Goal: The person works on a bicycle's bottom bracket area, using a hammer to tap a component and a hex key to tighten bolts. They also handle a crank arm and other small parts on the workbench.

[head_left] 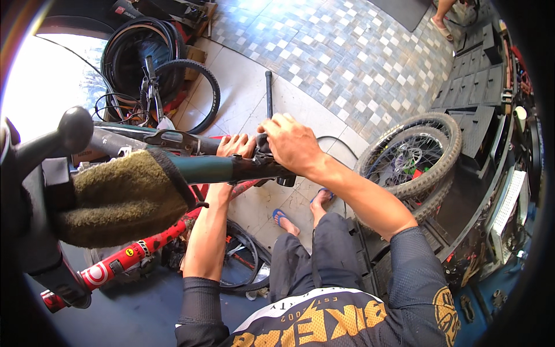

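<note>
A dark teal and black bicycle frame [199, 168] runs across in front of me, held off the floor. My left hand [237, 146] reaches up from below, and its bent fingers close round a tube near the frame's right end. Just right of it, my right hand [293, 146] is closed over a dark part at that end; the fingers hide most of what it grips. A black rod [269, 95] points away from me beyond the right hand. Under the right wrist, a short round black piece [286, 181] sticks out of the frame's end.
At left, a stand's clamp with an olive fuzzy cover [124, 199] is at the frame; a red tube [124, 257] slants below. Tyres [141, 29] and another bicycle [151, 92] are far left. Knobby wheels [442, 139] lie right, by black drawers [471, 87]. A person's leg [444, 14] shows far right.
</note>
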Motion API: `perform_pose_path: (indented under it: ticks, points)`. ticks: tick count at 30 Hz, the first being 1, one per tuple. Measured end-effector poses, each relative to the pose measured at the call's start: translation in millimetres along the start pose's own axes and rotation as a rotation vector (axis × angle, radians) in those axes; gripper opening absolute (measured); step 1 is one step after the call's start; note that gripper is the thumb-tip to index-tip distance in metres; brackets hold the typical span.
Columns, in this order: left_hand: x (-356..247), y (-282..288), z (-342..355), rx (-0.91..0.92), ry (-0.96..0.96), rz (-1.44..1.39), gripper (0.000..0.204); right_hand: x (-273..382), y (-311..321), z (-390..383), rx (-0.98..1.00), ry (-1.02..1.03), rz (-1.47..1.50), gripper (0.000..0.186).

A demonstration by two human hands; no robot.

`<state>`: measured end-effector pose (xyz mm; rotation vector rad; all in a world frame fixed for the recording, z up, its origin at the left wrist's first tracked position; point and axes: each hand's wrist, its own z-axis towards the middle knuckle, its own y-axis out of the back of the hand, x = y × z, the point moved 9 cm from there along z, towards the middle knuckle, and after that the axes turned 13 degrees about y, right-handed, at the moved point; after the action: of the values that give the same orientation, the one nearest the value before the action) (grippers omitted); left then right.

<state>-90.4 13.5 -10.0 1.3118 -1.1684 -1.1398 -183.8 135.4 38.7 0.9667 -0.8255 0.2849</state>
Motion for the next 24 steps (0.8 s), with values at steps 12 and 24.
perform_pose_path:
  ticks: [12, 24]
  points:
    - [-1.9, 7.7, -0.3, -0.033, -0.040, -0.048, 0.038, -14.9, -35.3, -16.3, 0.719, -0.090, 0.135, 0.076]
    - [-3.2, 9.5, 1.1, 0.013, -0.012, -0.050, 0.043, -17.4, -49.7, -3.9, 0.725, 0.152, 0.103, 0.045]
